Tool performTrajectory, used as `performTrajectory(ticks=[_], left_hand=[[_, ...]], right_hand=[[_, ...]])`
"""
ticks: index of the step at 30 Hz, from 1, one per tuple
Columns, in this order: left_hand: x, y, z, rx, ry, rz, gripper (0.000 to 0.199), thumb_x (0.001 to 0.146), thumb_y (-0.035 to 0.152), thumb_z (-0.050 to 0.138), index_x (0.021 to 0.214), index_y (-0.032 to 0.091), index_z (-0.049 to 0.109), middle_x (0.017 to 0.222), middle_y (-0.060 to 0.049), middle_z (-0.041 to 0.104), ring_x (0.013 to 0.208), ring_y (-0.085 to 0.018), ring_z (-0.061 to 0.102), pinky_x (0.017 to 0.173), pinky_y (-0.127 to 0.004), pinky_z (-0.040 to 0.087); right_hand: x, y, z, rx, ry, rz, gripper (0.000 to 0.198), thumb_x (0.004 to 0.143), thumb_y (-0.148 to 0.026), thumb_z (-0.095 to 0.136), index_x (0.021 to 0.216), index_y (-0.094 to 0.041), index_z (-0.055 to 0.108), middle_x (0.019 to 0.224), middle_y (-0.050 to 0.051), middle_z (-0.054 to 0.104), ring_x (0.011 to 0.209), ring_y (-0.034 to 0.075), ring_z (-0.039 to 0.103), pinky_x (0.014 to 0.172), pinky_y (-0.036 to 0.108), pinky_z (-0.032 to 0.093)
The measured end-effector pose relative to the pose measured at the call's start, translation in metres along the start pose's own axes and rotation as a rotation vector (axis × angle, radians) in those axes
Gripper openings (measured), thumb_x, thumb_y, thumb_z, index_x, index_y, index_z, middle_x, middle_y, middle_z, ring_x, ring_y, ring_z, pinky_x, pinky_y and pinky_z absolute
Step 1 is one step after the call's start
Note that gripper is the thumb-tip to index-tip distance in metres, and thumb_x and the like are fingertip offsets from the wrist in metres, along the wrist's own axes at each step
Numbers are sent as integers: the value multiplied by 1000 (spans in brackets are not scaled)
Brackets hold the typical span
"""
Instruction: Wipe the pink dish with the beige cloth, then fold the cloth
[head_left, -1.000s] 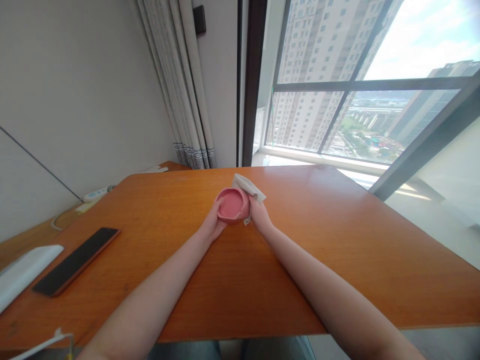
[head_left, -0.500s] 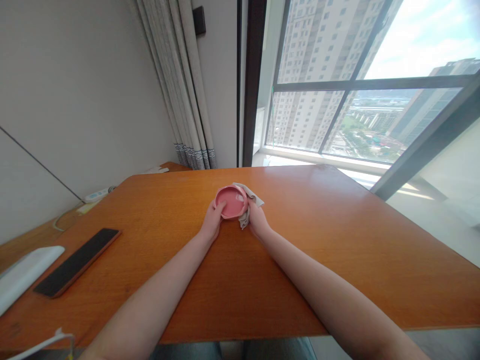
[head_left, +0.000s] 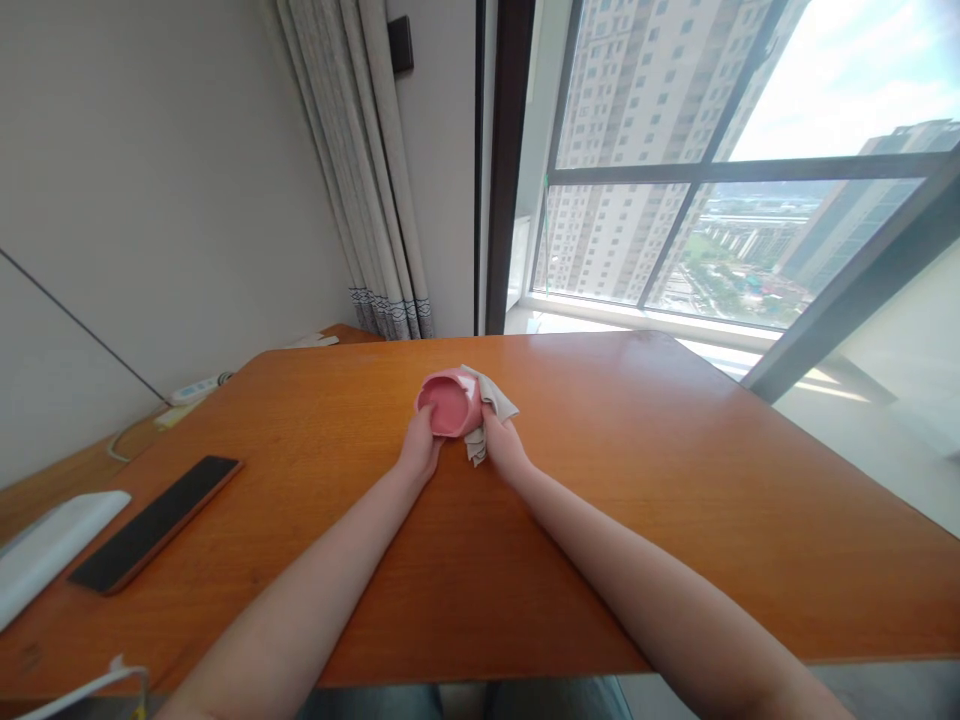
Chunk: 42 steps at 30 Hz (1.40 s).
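A pink bowl (head_left: pixel 448 408) with a wavy rim is held above the wooden table, tilted so that its inside faces me. My left hand (head_left: pixel 420 442) grips its lower left side, the thumb over the rim and inside. A light grey cloth (head_left: pixel 495 398) lies against the bowl's right side, one end hanging below. My right hand (head_left: pixel 504 440) is closed on the cloth and presses it to the bowl's outer wall. The fingers behind the bowl and cloth are hidden.
On the left of the table (head_left: pixel 720 500) lie a long black-topped bar (head_left: pixel 156 524) and a white object (head_left: pixel 56 545). A white cable (head_left: pixel 90 688) is at the near left edge. A power strip (head_left: pixel 196 388) sits beyond the table's left side.
Both hands have shifted slightly left with the bowl and cloth. The bowl has turned to the left, showing more of its outer right side.
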<state>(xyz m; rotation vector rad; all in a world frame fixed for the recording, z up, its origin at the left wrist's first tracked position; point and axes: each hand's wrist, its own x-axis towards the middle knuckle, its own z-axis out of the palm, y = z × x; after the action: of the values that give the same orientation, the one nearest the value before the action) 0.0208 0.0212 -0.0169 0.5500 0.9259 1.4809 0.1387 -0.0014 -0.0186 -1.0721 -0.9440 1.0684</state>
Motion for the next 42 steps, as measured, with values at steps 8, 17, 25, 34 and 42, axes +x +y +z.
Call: performTrajectory(ticks=[8, 17, 25, 34, 42], left_hand=[[3, -6, -7, 445, -215, 123, 38, 76, 37, 63, 110, 20, 60, 108, -7, 65, 98, -21, 59, 88, -34, 47], [11, -14, -13, 338, -63, 356, 40, 87, 45, 45, 112, 18, 60, 117, -8, 63, 114, -21, 54, 102, -35, 37], [7, -3, -14, 775, -230, 312, 35, 77, 36, 58, 103, 13, 62, 106, -12, 66, 103, -26, 58, 96, -40, 40], [5, -5, -11, 566, -145, 286, 35, 83, 47, 51, 95, 17, 64, 100, -8, 66, 101, -23, 58, 96, -37, 41], [2, 2, -9, 627, -151, 296, 29, 81, 41, 57, 87, 14, 66, 92, -9, 67, 96, -25, 59, 96, -37, 40]], right_hand=[[9, -13, -13, 71, 148, 14, 41, 80, -43, 52, 113, -20, 61, 121, 3, 63, 116, 22, 55, 97, 31, 46], [6, 14, 2, 177, 63, 122, 49, 79, -56, 54, 112, -21, 62, 123, 5, 62, 119, 22, 54, 98, 34, 46], [16, 8, -9, 187, 142, 23, 38, 80, -50, 53, 106, -23, 63, 112, 3, 67, 108, 20, 60, 86, 31, 52], [13, 9, -8, 108, 112, 53, 44, 81, -54, 51, 107, -21, 63, 116, 5, 66, 112, 22, 58, 93, 32, 48], [17, 22, -4, 167, 109, 59, 50, 81, -57, 50, 114, -21, 59, 123, 6, 62, 116, 20, 57, 92, 32, 49]])
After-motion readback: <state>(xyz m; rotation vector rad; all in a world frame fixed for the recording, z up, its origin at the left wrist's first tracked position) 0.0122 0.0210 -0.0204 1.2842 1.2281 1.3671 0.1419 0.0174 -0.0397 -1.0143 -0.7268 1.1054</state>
